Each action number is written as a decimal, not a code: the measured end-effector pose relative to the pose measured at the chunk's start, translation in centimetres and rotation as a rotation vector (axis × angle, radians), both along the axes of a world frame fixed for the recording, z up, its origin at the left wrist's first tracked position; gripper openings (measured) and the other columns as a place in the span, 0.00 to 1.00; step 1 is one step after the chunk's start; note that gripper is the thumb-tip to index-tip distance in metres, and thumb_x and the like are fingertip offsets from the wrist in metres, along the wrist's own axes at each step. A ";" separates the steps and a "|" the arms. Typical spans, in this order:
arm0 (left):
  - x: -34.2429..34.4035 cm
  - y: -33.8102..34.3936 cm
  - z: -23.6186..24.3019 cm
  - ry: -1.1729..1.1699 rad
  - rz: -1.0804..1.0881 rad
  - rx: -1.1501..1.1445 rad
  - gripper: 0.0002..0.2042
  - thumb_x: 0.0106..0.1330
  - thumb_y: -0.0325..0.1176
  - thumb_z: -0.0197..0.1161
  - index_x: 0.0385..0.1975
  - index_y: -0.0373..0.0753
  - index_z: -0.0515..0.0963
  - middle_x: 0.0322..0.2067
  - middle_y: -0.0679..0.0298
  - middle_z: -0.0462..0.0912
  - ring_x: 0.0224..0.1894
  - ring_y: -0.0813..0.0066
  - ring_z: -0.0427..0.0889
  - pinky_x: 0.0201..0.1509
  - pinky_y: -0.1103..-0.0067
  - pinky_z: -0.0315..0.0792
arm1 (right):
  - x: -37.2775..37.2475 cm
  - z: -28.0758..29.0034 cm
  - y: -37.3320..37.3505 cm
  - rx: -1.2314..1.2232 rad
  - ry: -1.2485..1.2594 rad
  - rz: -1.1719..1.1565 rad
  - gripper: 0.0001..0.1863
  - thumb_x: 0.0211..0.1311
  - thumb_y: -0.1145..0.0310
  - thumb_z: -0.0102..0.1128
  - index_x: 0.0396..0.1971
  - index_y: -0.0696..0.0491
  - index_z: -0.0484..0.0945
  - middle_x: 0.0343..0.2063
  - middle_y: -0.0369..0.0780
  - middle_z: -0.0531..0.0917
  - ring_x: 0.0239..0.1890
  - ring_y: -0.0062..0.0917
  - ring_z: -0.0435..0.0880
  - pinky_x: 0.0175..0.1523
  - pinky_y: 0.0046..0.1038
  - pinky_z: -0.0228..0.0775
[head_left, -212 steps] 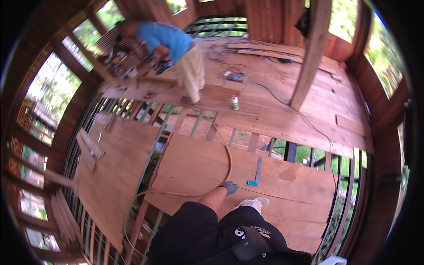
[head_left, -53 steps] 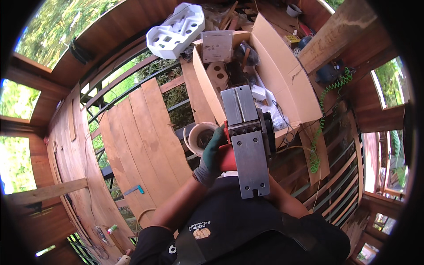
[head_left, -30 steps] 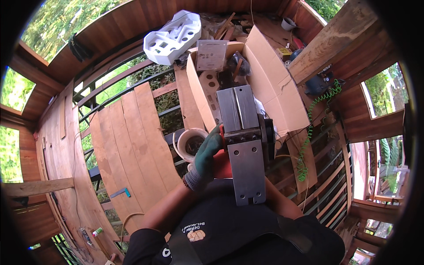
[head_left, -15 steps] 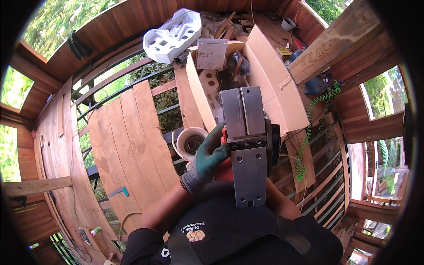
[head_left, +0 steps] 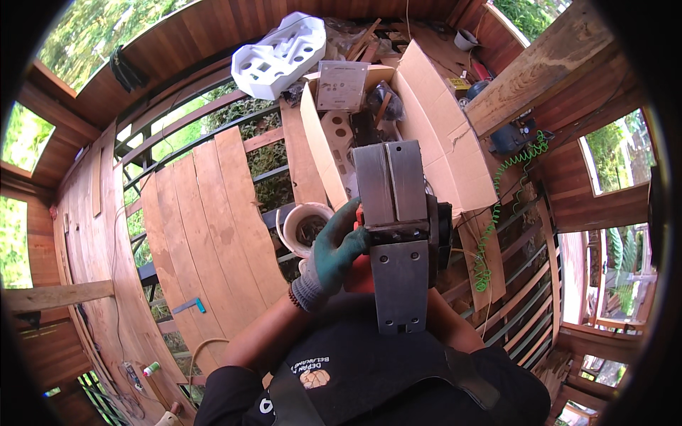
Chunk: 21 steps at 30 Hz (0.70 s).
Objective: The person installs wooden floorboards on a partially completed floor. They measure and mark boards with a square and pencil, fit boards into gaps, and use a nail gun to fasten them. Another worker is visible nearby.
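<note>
An electric planer (head_left: pixel 400 284) with a red and black body is held up in front of my chest. Its two grey metal sole plates face me, with a dark gap across the middle between them. My left hand (head_left: pixel 332 254), in a green-coated grey glove, closes on the planer's left side, thumb and fingers bent against it near that gap. Behind the tool my right forearm (head_left: pixel 456 325) comes up from the lower right, but the hand itself is hidden by the planer.
Beyond the planer stands an open cardboard box (head_left: pixel 455 142) holding packing pieces. White foam packing (head_left: pixel 273 60) lies behind it. A bucket (head_left: pixel 285 228) is beside my left hand. Floor planks (head_left: pixel 206 234) with a try square (head_left: pixel 190 305) lie left, next to open joists. A green coiled hose (head_left: pixel 490 234) hangs right.
The planer's upper end has tilted very slightly to the left. My left hand's grip looks the same.
</note>
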<state>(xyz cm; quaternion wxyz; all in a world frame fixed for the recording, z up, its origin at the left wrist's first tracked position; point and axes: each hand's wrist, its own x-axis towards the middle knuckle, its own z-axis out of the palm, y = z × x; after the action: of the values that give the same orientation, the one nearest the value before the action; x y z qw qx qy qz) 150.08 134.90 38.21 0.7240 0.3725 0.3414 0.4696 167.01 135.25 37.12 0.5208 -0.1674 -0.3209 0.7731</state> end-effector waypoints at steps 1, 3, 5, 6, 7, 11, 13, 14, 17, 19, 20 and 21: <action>0.0 0.0 -0.2 0.027 0.016 -0.003 0.35 0.66 0.43 0.63 0.68 0.33 0.58 0.57 0.58 0.73 0.54 0.72 0.76 0.57 0.75 0.72 | 0.0 0.0 0.0 0.000 0.005 -0.002 0.34 0.72 0.51 0.46 0.68 0.59 0.54 0.61 0.46 0.67 0.63 0.33 0.69 0.67 0.34 0.63; 0.1 0.0 -0.1 0.028 0.016 0.011 0.33 0.67 0.43 0.62 0.67 0.33 0.60 0.56 0.58 0.74 0.53 0.73 0.76 0.56 0.76 0.72 | 0.0 -0.2 0.0 -0.008 0.011 0.000 0.34 0.72 0.51 0.46 0.68 0.59 0.54 0.61 0.46 0.67 0.63 0.33 0.69 0.67 0.34 0.63; 0.2 0.1 0.0 0.053 0.018 0.038 0.32 0.67 0.43 0.61 0.66 0.33 0.61 0.54 0.59 0.75 0.52 0.73 0.77 0.55 0.76 0.73 | 0.0 -0.2 0.0 -0.016 0.015 0.003 0.34 0.72 0.51 0.46 0.68 0.59 0.54 0.61 0.46 0.67 0.63 0.33 0.69 0.67 0.34 0.63; 0.2 0.2 0.1 0.078 0.018 0.058 0.31 0.68 0.43 0.60 0.66 0.33 0.62 0.53 0.59 0.76 0.52 0.74 0.77 0.55 0.76 0.73 | 0.1 -0.1 -0.1 -0.018 0.014 0.002 0.35 0.72 0.51 0.46 0.68 0.59 0.54 0.61 0.46 0.68 0.63 0.33 0.69 0.67 0.34 0.63; 0.3 0.3 0.1 0.100 0.016 0.078 0.30 0.68 0.43 0.59 0.65 0.32 0.63 0.52 0.59 0.77 0.51 0.74 0.77 0.55 0.76 0.73 | 0.1 -0.1 -0.1 -0.019 0.013 -0.002 0.35 0.72 0.50 0.46 0.68 0.59 0.54 0.61 0.46 0.68 0.63 0.33 0.69 0.67 0.34 0.63; 0.7 0.4 -0.2 0.135 0.069 0.065 0.27 0.69 0.40 0.57 0.63 0.32 0.66 0.49 0.60 0.79 0.50 0.75 0.78 0.54 0.77 0.73 | 0.1 -0.5 -0.1 -0.030 0.023 0.000 0.35 0.72 0.50 0.46 0.68 0.59 0.54 0.61 0.47 0.68 0.63 0.33 0.69 0.67 0.34 0.64; 0.5 0.5 -0.6 0.190 0.083 0.082 0.25 0.69 0.39 0.56 0.62 0.31 0.67 0.48 0.60 0.79 0.50 0.75 0.78 0.55 0.77 0.72 | -0.3 -1.0 -0.2 -0.040 0.040 0.012 0.35 0.72 0.50 0.46 0.68 0.59 0.54 0.61 0.47 0.68 0.63 0.33 0.70 0.67 0.34 0.64; 0.4 0.4 -0.7 0.235 0.081 0.140 0.25 0.69 0.39 0.55 0.62 0.31 0.66 0.48 0.60 0.79 0.50 0.75 0.78 0.56 0.77 0.72 | -0.4 -1.0 -0.1 -0.041 0.043 0.014 0.35 0.72 0.50 0.46 0.68 0.59 0.54 0.61 0.47 0.68 0.63 0.33 0.70 0.67 0.34 0.64; 0.6 0.6 -0.7 0.284 0.042 0.270 0.26 0.70 0.38 0.53 0.64 0.30 0.63 0.49 0.59 0.79 0.51 0.74 0.77 0.59 0.77 0.69 | 0.0 -0.5 -0.1 -0.043 0.028 0.003 0.35 0.71 0.49 0.46 0.68 0.59 0.54 0.61 0.47 0.68 0.63 0.33 0.70 0.66 0.34 0.64; 0.5 0.7 -0.8 0.201 -0.005 0.249 0.27 0.71 0.39 0.52 0.65 0.29 0.60 0.51 0.58 0.78 0.54 0.73 0.76 0.61 0.75 0.67 | 0.2 -0.2 -0.1 -0.045 0.025 -0.003 0.36 0.71 0.49 0.46 0.68 0.59 0.54 0.61 0.47 0.68 0.62 0.33 0.70 0.66 0.34 0.64; 0.3 0.7 -0.9 0.147 -0.026 0.218 0.28 0.71 0.39 0.52 0.66 0.29 0.59 0.52 0.58 0.77 0.55 0.72 0.75 0.62 0.75 0.66 | 0.2 -0.3 -0.1 -0.045 0.030 -0.001 0.36 0.71 0.49 0.46 0.68 0.59 0.54 0.61 0.47 0.68 0.62 0.33 0.70 0.66 0.34 0.64; 0.2 0.8 -0.9 0.052 -0.047 0.154 0.30 0.71 0.40 0.52 0.67 0.29 0.57 0.54 0.57 0.76 0.57 0.71 0.74 0.64 0.74 0.65 | 0.2 -0.4 0.0 -0.048 0.032 0.000 0.36 0.71 0.49 0.46 0.68 0.59 0.54 0.60 0.47 0.68 0.62 0.33 0.70 0.66 0.34 0.64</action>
<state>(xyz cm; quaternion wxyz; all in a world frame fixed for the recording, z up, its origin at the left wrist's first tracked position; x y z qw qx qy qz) 150.30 135.73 37.34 0.6949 0.4470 0.3144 0.4675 167.19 135.21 36.77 0.5216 -0.1675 -0.2939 0.7833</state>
